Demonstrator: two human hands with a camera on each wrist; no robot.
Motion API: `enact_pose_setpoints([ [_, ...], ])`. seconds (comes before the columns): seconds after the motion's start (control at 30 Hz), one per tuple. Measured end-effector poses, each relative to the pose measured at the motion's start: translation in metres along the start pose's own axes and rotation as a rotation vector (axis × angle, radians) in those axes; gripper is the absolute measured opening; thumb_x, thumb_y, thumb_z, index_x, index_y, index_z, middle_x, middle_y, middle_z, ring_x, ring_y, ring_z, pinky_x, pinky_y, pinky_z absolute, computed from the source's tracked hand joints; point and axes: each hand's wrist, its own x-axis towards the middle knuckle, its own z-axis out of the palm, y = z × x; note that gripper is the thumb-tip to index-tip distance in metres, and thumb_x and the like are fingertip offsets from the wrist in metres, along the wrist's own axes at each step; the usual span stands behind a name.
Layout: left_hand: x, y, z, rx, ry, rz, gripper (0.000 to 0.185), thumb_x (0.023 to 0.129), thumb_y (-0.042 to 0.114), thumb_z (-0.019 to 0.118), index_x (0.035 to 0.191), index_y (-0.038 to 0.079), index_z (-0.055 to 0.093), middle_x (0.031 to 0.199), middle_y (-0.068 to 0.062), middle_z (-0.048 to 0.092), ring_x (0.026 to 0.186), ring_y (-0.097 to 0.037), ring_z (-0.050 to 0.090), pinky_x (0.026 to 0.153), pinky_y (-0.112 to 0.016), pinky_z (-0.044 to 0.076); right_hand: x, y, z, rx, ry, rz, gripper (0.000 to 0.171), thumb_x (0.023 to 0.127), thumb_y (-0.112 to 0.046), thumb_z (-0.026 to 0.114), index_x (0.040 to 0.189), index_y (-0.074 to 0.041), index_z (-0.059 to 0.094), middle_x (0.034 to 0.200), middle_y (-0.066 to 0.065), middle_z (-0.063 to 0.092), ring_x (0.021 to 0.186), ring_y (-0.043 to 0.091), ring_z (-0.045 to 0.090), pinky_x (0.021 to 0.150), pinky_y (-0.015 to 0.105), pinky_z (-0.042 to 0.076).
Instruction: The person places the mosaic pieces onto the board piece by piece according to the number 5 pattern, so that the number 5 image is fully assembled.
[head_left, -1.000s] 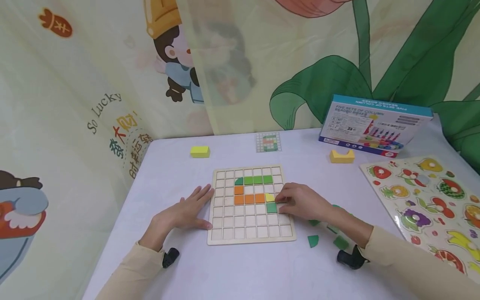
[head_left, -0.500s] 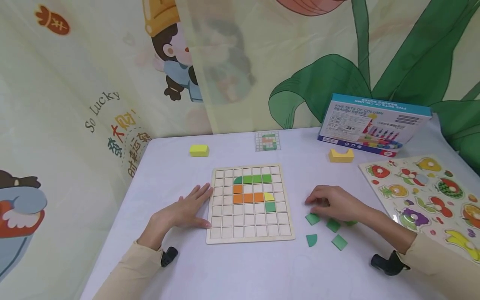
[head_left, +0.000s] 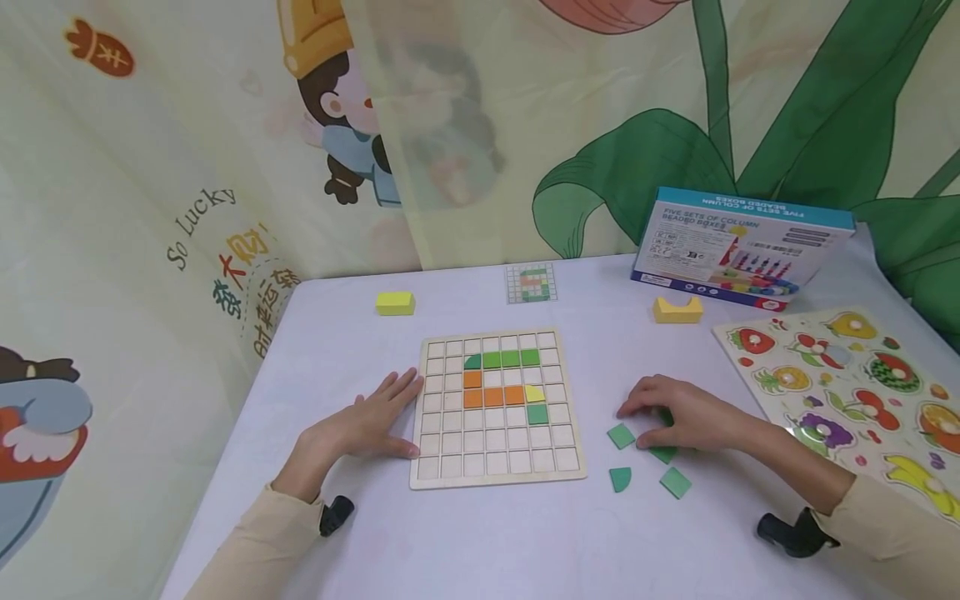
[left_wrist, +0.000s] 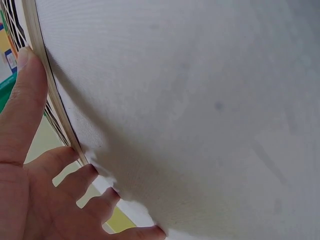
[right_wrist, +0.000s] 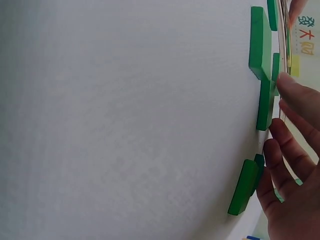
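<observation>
A wooden grid board (head_left: 453, 465) lies on the white table, with orange, green and yellow tiles set in some of its cells. My left hand (head_left: 367, 425) rests beside it, fingertips and thumb at its left edge, which the left wrist view confirms. To the right, my right hand (head_left: 697, 414) hovers low over loose green tiles, thumb and forefinger apart. Near them lie a square green tile (head_left: 621, 436), a quarter-round one (head_left: 620, 479) and another square (head_left: 676, 482). More green tiles (right_wrist: 242, 189) stand close to the fingers in the right wrist view; the hand partly covers some from above.
Behind the board lie a small pattern card (head_left: 531, 283), a yellow-green block (head_left: 395, 303) and a yellow arched block (head_left: 678, 311). A printed toy box (head_left: 738, 250) stands at the back right. A fruit puzzle board (head_left: 832, 400) covers the right side.
My right hand has left the board's right edge and moved right to the loose green tiles, its thumb and forefinger now parted. The left hand stays at the board's left edge.
</observation>
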Motion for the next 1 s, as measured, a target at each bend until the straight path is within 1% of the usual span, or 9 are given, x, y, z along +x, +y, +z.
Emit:
enact_pose_setpoints([
  [0.1,0.0,-0.001,0.0,-0.001,0.001,-0.003,0.103,0.079,0.04,0.076,0.156,0.011,0.015,0.165,-0.01,0.004,0.151,-0.038,0.002,0.111,-0.071,0.015,0.0,-0.001,0.0,-0.012,-0.005,-0.015,0.034,0.078,-0.037,0.079,0.111,-0.032,0.07,0.113,-0.01,0.061,0.106,0.015,0.054,0.093,0.033,0.051],
  [0.23,0.0,-0.001,0.0,0.0,0.0,0.004,0.103,0.079,0.041,0.076,0.156,0.011,0.015,0.165,-0.01,0.004,0.151,-0.038,0.003,0.111,-0.072,0.015,0.0,-0.001,0.001,-0.02,0.004,-0.029,0.029,0.079,-0.034,0.079,0.107,-0.033,0.071,0.11,-0.01,0.06,0.106,0.015,0.053,0.092,0.03,0.052],
  [0.37,-0.001,-0.002,0.0,-0.001,0.0,0.018,0.103,0.079,0.042,0.076,0.156,0.011,0.015,0.165,-0.01,0.004,0.151,-0.039,0.003,0.11,-0.072,0.016,0.0,-0.001,0.004,-0.038,0.024,-0.021,0.023,0.079,-0.03,0.079,0.101,-0.035,0.073,0.106,-0.012,0.059,0.103,0.013,0.051,0.09,0.028,0.051],
  [0.47,-0.001,-0.003,0.0,0.0,-0.001,0.026,0.103,0.079,0.043,0.075,0.156,0.011,0.014,0.165,-0.01,0.004,0.151,-0.039,0.003,0.11,-0.072,0.016,0.0,-0.002,0.006,-0.045,0.037,-0.009,0.022,0.078,-0.028,0.08,0.098,-0.035,0.073,0.105,-0.013,0.058,0.101,0.012,0.051,0.09,0.029,0.051],
  [0.63,0.0,-0.003,0.0,0.012,-0.004,0.02,0.104,0.079,0.044,0.075,0.157,0.011,0.014,0.165,-0.009,0.003,0.151,-0.038,0.002,0.111,-0.072,0.016,0.0,-0.003,0.008,-0.05,0.05,-0.017,0.023,0.077,-0.03,0.081,0.098,-0.033,0.073,0.105,-0.011,0.059,0.102,0.014,0.052,0.09,0.031,0.052],
  [0.73,0.0,-0.003,0.0,0.013,-0.001,0.021,0.104,0.079,0.044,0.075,0.156,0.011,0.014,0.165,-0.01,0.004,0.151,-0.039,0.003,0.11,-0.072,0.016,0.001,-0.003,0.009,-0.067,0.056,-0.001,0.022,0.077,-0.029,0.081,0.097,-0.034,0.072,0.105,-0.013,0.059,0.102,0.012,0.053,0.091,0.03,0.053],
  [0.83,0.001,-0.003,0.0,0.01,-0.001,0.014,0.104,0.079,0.043,0.076,0.156,0.011,0.015,0.165,-0.009,0.004,0.151,-0.038,0.003,0.11,-0.072,0.016,0.003,-0.005,0.009,-0.083,0.052,0.011,0.021,0.079,-0.027,0.08,0.098,-0.033,0.072,0.104,-0.014,0.061,0.1,0.01,0.054,0.091,0.032,0.053],
  [0.9,0.0,-0.002,0.001,0.006,0.001,0.013,0.103,0.079,0.042,0.076,0.156,0.011,0.016,0.165,-0.01,0.005,0.151,-0.039,0.004,0.11,-0.072,0.016,0.007,-0.008,0.008,-0.085,0.048,0.027,0.022,0.08,-0.026,0.079,0.099,-0.032,0.071,0.104,-0.015,0.061,0.1,0.009,0.055,0.091,0.033,0.053],
  [1.0,0.001,-0.002,0.001,0.004,0.003,0.008,0.103,0.079,0.041,0.076,0.156,0.01,0.016,0.165,-0.01,0.005,0.151,-0.039,0.004,0.11,-0.072,0.016,0.015,-0.018,0.008,-0.08,0.054,0.023,0.023,0.081,-0.026,0.078,0.102,-0.029,0.071,0.102,-0.015,0.062,0.099,0.009,0.056,0.09,0.035,0.053],
])
